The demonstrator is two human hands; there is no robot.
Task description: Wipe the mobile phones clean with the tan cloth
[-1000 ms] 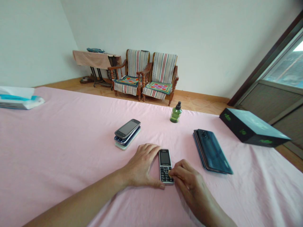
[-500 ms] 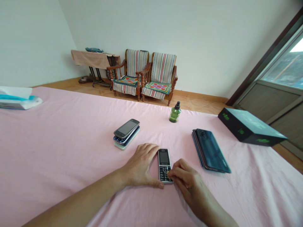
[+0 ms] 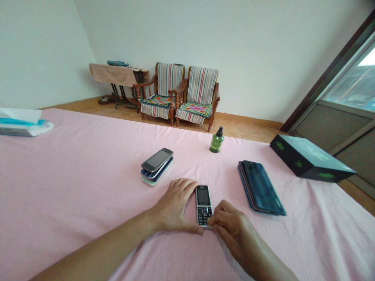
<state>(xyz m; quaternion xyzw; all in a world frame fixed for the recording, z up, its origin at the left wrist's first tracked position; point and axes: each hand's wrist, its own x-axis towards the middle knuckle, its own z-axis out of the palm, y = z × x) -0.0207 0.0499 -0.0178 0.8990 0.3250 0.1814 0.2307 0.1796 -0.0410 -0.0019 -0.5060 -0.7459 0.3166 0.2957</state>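
A black-and-silver keypad mobile phone (image 3: 203, 198) lies face up on the pink cloth, its screen at the far end. My left hand (image 3: 174, 208) spans its left side, fingertips at the top left corner and thumb at the bottom edge, gripping it lengthwise. On the lower right of the keypad rest the bunched fingertips of my right hand (image 3: 231, 226). Its fingers are curled in, and whether something small sits between them is hidden. Left and beyond is a stack of phones (image 3: 157, 160). Larger dark blue phones (image 3: 262, 189) are stacked at the right.
Pink cloth (image 3: 88, 168) covers the surface. A green spray bottle (image 3: 216, 142) stands beyond the phones. A black box (image 3: 307, 156) sits at the right edge, a tissue pack (image 3: 25, 125) at the far left. Two wooden chairs (image 3: 190, 91) stand against the wall.
My right fingertips have slid slightly nearer me, down the keypad toward the phone's bottom right corner. My left hand keeps its place on the phone.
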